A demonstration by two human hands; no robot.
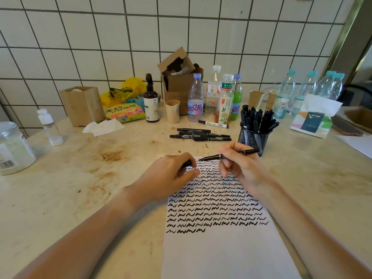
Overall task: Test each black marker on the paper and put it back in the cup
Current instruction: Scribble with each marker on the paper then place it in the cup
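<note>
Stained beige countertop bore the scribbled white paper (225, 244), where the right hand (236, 162) gripped a slim black marker (229, 156) lying leftward, tip toward the left hand (175, 172) pinching its black cap (188, 163).

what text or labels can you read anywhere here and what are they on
"TISSUE": tissue pack, last letter unclear.
"东方树叶": green band on the tea bottle.
"不生气": snack bag; the rest is blurred.
Large purple lettering: water bottle, partly turned away, not readable for sure.
Barcode only: glass jar.
Too small or blurred: pump bottle, loose markers.
</note>
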